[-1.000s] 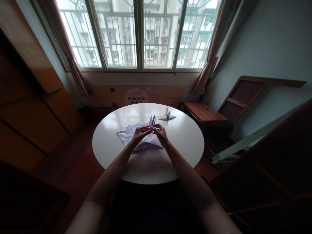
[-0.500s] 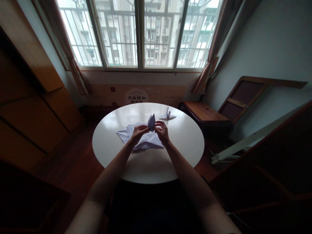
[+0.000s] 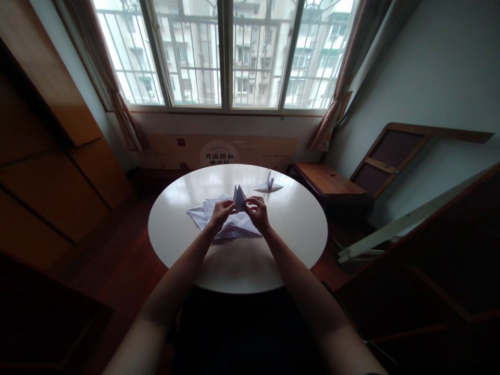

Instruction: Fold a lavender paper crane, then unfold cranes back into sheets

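Observation:
Between my hands is a small piece of folded paper (image 3: 239,200), held up with two pointed flaps at its top. My left hand (image 3: 223,212) pinches its left side, and my right hand (image 3: 257,211) grips its lower right side with thumb and fingers. Beneath them, creased white paper sheets (image 3: 234,228) lie in an overlapping pile, partly hidden by my hands. A finished paper crane (image 3: 269,183) with spread wings stands beyond my right hand, apart from it.
All this is on a round white table (image 3: 297,245). A low wooden bench (image 3: 330,178) stands past its right side, near a leaning wooden frame (image 3: 390,156). Wooden cabinets (image 3: 86,198) line the left, and a barred window (image 3: 226,57) is ahead.
The folded paper has shifted slightly left and turned, so its two points now show side by side. My right hand has moved a little left with it; both hands keep hold.

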{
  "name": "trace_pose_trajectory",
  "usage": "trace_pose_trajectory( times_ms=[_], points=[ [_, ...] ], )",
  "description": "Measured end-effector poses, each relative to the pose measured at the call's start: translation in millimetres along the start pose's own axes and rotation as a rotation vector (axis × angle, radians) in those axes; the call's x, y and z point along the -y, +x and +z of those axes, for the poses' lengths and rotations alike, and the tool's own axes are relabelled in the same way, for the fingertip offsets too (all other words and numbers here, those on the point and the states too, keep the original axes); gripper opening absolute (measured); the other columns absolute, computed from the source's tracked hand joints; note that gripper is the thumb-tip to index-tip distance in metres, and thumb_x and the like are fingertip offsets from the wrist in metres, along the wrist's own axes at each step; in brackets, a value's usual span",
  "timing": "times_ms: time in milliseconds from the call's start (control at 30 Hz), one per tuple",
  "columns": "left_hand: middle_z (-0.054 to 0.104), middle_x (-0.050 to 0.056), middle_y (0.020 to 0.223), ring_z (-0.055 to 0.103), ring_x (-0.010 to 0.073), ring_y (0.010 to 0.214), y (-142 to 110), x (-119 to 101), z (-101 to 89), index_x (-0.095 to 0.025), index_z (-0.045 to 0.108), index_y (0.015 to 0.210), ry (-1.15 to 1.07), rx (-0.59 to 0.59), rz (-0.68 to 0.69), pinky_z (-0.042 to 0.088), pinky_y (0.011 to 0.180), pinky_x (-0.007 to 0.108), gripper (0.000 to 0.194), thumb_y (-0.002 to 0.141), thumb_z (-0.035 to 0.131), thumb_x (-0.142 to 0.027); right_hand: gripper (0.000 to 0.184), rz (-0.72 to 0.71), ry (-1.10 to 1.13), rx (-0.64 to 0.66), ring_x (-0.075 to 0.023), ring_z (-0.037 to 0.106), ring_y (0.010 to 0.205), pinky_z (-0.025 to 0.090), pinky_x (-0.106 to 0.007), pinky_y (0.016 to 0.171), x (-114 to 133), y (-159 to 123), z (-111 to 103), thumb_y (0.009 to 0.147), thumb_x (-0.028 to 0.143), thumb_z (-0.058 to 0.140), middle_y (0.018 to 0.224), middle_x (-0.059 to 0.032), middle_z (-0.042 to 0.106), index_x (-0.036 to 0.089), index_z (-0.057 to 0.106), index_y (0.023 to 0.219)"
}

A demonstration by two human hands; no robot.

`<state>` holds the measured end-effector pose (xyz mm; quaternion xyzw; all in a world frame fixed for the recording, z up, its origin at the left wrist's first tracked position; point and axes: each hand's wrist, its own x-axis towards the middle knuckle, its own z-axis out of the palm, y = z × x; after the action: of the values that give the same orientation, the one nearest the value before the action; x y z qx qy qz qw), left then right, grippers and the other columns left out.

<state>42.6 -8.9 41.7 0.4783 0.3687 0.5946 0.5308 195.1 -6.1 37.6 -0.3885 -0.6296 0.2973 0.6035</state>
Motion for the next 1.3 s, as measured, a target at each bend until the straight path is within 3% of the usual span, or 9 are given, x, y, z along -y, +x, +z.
trace_pose_trajectory(
  times_ms=[133, 300, 400, 567, 667, 800, 1000, 1167, 1300],
  points=[
    [0.067, 0.006, 0.077, 0.063, 0.0166, 0.071, 5.3, 1.9, -3.9, -0.011, 0.066, 0.076, -0.078, -0.167, 0.019, 0.053, 0.075, 0.037, 0.032, 0.063, 0.08, -0.036, 0.016, -0.02, -0.065, 0.082, -0.0219, 0.055, 0.101, 0.05, -0.034, 0.077, 8.2, -4.1, -1.6, 0.069, 0.036, 0.073, 0.111, -0.0086, 0.047, 0.021, 0.071, 0.072],
    [0.064, 0.003, 0.072, 0.063, 0.0153, 0.071, 12.3, -0.8, -12.4, -0.013, 0.061, 0.077, -0.162, -0.282, 0.052, 0.05, 0.073, 0.033, 0.028, 0.068, 0.076, -0.036, 0.006, 0.072, 0.038, 0.255, -0.0206, 0.055, 0.098, 0.05, -0.034, 0.076, 10.5, -6.4, 3.8, 0.066, 0.029, 0.071, 0.113, -0.0078, 0.051, 0.022, 0.072, 0.068],
    [0.063, 0.002, 0.069, 0.063, 0.015, 0.067, 10.2, -3.9, -12.3, -0.014, 0.06, 0.078, -0.179, -0.179, 0.019, 0.049, 0.069, 0.031, 0.032, 0.067, 0.077, -0.039, 0.016, 0.144, 0.166, 0.172, -0.0193, 0.058, 0.09, 0.049, -0.03, 0.069, 7.2, -3.3, 5.2, 0.07, 0.034, 0.064, 0.1, -0.0069, 0.059, 0.021, 0.07, 0.076],
    [0.066, 0.005, 0.074, 0.063, 0.0158, 0.064, -2.7, -9.1, -3.3, -0.013, 0.066, 0.082, -0.131, 0.17, -0.11, 0.047, 0.065, 0.029, 0.036, 0.064, 0.081, -0.04, 0.037, 0.307, 0.445, -0.012, -0.0153, 0.061, 0.076, 0.046, -0.026, 0.062, 5.4, 2.3, -0.1, 0.073, 0.043, 0.063, 0.092, -0.0026, 0.065, 0.024, 0.061, 0.105],
    [0.066, 0.007, 0.073, 0.061, 0.0151, 0.06, -8.8, -11.4, 0.9, -0.012, 0.068, 0.085, -0.096, 0.301, -0.147, 0.047, 0.06, 0.028, 0.036, 0.066, 0.08, -0.04, 0.036, 0.313, 0.54, -0.011, -0.016, 0.062, 0.074, 0.048, -0.028, 0.064, 9.3, 2.8, -1.3, 0.072, 0.044, 0.066, 0.087, -0.0025, 0.067, 0.023, 0.062, 0.101],
    [0.065, 0.007, 0.07, 0.059, 0.0138, 0.058, -10.3, -11.7, 1.4, -0.011, 0.068, 0.082, -0.104, 0.326, -0.157, 0.046, 0.057, 0.026, 0.035, 0.066, 0.08, -0.04, 0.032, 0.289, 0.515, -0.038, -0.0177, 0.063, 0.074, 0.049, -0.031, 0.067, 13.6, 1.7, 1.0, 0.068, 0.045, 0.071, 0.081, -0.0038, 0.068, 0.021, 0.064, 0.088],
    [0.064, 0.005, 0.068, 0.058, 0.0126, 0.057, -5.3, -9.5, -1.4, -0.011, 0.069, 0.081, -0.172, 0.248, -0.176, 0.047, 0.056, 0.025, 0.033, 0.064, 0.081, -0.037, 0.033, 0.308, 0.463, -0.091, -0.0156, 0.061, 0.069, 0.045, -0.028, 0.062, 7.3, 3.3, -0.2, 0.065, 0.047, 0.073, 0.076, -0.003, 0.067, 0.021, 0.066, 0.084],
    [0.063, 0.002, 0.067, 0.058, 0.0128, 0.057, -2.4, -13.0, -1.3, -0.016, 0.068, 0.083, -0.196, 0.032, -0.166, 0.049, 0.059, 0.026, 0.03, 0.062, 0.08, -0.033, 0.037, 0.321, 0.405, -0.121, -0.0126, 0.057, 0.063, 0.042, -0.025, 0.057, 1.4, 5.0, -1.7, 0.064, 0.051, 0.072, 0.073, -0.002, 0.065, 0.02, 0.064, 0.082],
    [0.066, 0.007, 0.082, 0.065, 0.0181, 0.076, 3.1, -14.0, -3.5, -0.018, 0.063, 0.082, -0.264, -0.108, -0.103, 0.052, 0.067, 0.028, 0.021, 0.073, 0.071, -0.036, 0.039, 0.325, 0.356, -0.068, -0.0109, 0.054, 0.058, 0.041, -0.023, 0.054, 0.7, 3.4, 1.5, 0.063, 0.053, 0.072, 0.067, -0.0007, 0.062, 0.018, 0.063, 0.079]
  ],
)
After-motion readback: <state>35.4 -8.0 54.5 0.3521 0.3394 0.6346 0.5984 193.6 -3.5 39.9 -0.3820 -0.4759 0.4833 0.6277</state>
